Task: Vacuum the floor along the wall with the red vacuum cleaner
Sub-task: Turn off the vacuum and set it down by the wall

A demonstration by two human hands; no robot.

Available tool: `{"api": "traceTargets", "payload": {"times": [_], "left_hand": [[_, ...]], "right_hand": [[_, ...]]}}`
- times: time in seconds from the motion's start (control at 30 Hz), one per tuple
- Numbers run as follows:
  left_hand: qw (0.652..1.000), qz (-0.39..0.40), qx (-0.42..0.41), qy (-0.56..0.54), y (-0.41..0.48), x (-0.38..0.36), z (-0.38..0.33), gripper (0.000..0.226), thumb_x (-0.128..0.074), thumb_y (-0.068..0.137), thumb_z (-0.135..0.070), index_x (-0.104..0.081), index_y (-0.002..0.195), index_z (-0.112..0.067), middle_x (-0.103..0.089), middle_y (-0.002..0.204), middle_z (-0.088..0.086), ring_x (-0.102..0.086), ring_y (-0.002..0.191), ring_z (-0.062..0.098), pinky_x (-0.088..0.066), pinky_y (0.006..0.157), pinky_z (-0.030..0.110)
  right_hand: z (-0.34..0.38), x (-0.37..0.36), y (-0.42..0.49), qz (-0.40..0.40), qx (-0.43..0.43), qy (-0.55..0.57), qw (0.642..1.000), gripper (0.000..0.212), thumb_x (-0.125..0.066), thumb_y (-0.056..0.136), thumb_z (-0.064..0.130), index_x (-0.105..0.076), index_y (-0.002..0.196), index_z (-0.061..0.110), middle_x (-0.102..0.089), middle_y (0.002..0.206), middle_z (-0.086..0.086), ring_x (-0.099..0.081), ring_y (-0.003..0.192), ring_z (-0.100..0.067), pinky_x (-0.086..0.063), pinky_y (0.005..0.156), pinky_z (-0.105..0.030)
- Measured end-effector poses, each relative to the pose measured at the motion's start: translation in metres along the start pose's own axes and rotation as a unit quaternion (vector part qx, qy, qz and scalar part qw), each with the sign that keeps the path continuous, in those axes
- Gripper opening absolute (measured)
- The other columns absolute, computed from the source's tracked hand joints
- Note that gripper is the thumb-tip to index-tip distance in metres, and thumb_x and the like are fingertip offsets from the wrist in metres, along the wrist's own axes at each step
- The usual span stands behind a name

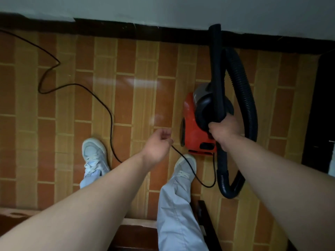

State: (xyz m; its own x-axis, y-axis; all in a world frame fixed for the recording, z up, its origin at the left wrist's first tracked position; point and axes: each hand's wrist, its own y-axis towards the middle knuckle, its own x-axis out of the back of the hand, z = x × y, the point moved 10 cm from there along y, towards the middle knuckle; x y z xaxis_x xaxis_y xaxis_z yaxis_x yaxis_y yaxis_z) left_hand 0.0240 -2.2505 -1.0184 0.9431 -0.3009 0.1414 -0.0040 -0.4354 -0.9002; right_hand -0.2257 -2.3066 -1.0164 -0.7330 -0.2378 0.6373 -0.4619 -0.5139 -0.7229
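Orange tiled floor (126, 98) meets dark skirting (145, 31); right hand (225, 129) grips the vacuum wand (216, 69), pointing at the wall (163, 9); left hand (157, 145) pinches the cord (107, 105)

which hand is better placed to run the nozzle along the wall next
Right. The right hand grips the black wand, whose tip is up at the dark baseboard by the wall. The left hand only pinches the power cord, apart from the wand.
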Motion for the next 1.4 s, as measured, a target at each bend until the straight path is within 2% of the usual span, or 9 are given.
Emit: {"api": "traceTargets", "payload": {"times": [0.17,0.33,0.5,0.6,0.73,0.87,0.97,1.33,1.4], "left_hand": [[0.999,-0.005,0.007,-0.046,0.0,0.036,0.02,0.026,-0.052,0.103,-0.011,-0.057,0.127,-0.019,-0.062,0.116,-0.005,-0.059,0.104,0.009,-0.047,0.085,0.024],[0.997,-0.029,0.007,-0.073,0.003,0.074,0.028,0.025,-0.052,0.102,-0.013,-0.06,0.123,-0.022,-0.064,0.118,-0.004,-0.06,0.112,0.017,-0.048,0.096,0.032],[0.994,-0.056,-0.004,-0.098,0.008,0.112,0.027,0.022,-0.055,0.1,-0.011,-0.061,0.114,-0.028,-0.063,0.112,-0.009,-0.06,0.11,0.015,-0.05,0.102,0.038],[0.992,-0.064,-0.007,-0.111,0.012,0.13,0.026,0.023,-0.054,0.099,-0.011,-0.061,0.117,-0.026,-0.063,0.114,-0.009,-0.06,0.108,0.014,-0.05,0.104,0.039],[0.988,-0.07,-0.011,-0.137,0.015,0.153,0.027,0.025,-0.054,0.099,-0.012,-0.062,0.121,-0.023,-0.063,0.116,-0.008,-0.06,0.111,0.014,-0.048,0.108,0.042],[0.987,-0.069,-0.012,-0.145,0.018,0.176,0.033,0.025,-0.054,0.1,-0.012,-0.061,0.121,-0.023,-0.062,0.117,-0.01,-0.059,0.113,0.013,-0.047,0.109,0.043],[0.986,-0.075,-0.005,-0.15,0.019,0.195,0.044,0.025,-0.054,0.101,-0.014,-0.061,0.123,-0.024,-0.063,0.12,-0.008,-0.059,0.114,0.013,-0.047,0.109,0.042],[0.98,-0.08,0.015,-0.18,0.02,0.235,0.075,0.025,-0.053,0.101,-0.011,-0.059,0.122,-0.023,-0.062,0.11,-0.008,-0.058,0.102,0.005,-0.05,0.098,0.031],[0.98,-0.071,0.019,-0.184,0.02,0.239,0.076,0.026,-0.054,0.1,-0.011,-0.06,0.123,-0.023,-0.062,0.111,-0.008,-0.059,0.106,0.007,-0.05,0.1,0.032]], "right_hand": [[0.031,-0.006,-0.012,0.024,0.074,-0.084,0.993,0.035,-0.064,0.088,0.012,-0.064,0.123,0.017,-0.069,0.11,-0.007,-0.065,0.102,-0.03,-0.056,0.091,-0.042],[0.079,-0.026,-0.025,0.055,0.148,-0.135,0.978,0.026,-0.064,0.089,0.011,-0.065,0.115,0.014,-0.069,0.107,-0.007,-0.064,0.102,-0.029,-0.055,0.089,-0.038],[0.132,-0.053,-0.032,0.092,0.202,-0.188,0.957,0.016,-0.064,0.087,0.008,-0.06,0.098,0.018,-0.058,0.083,0.004,-0.059,0.087,-0.022,-0.041,0.061,-0.027],[0.16,-0.073,-0.038,0.111,0.226,-0.214,0.944,0.017,-0.063,0.087,0.009,-0.062,0.101,0.018,-0.064,0.088,-0.001,-0.062,0.087,-0.025,-0.049,0.068,-0.031],[0.19,-0.101,-0.046,0.137,0.253,-0.238,0.928,0.015,-0.062,0.086,0.008,-0.057,0.09,0.021,-0.061,0.082,0.001,-0.062,0.082,-0.022,-0.039,0.056,-0.026],[0.215,-0.123,-0.053,0.141,0.266,-0.255,0.919,0.016,-0.063,0.086,0.008,-0.059,0.095,0.02,-0.066,0.092,-0.003,-0.064,0.09,-0.025,-0.054,0.075,-0.035],[0.229,-0.138,-0.057,0.138,0.269,-0.261,0.917,0.025,-0.062,0.086,0.007,-0.05,0.079,0.028,-0.062,0.085,0.0,-0.064,0.089,-0.026,-0.05,0.072,-0.033],[0.252,-0.169,-0.057,0.136,0.216,-0.252,0.933,0.019,-0.064,0.089,0.007,-0.058,0.102,0.02,-0.061,0.087,0.001,-0.063,0.089,-0.022,-0.046,0.065,-0.027],[0.251,-0.168,-0.059,0.133,0.202,-0.253,0.937,0.024,-0.067,0.09,0.011,-0.06,0.112,0.018,-0.065,0.097,-0.001,-0.064,0.096,-0.024,-0.05,0.07,-0.029]]}}
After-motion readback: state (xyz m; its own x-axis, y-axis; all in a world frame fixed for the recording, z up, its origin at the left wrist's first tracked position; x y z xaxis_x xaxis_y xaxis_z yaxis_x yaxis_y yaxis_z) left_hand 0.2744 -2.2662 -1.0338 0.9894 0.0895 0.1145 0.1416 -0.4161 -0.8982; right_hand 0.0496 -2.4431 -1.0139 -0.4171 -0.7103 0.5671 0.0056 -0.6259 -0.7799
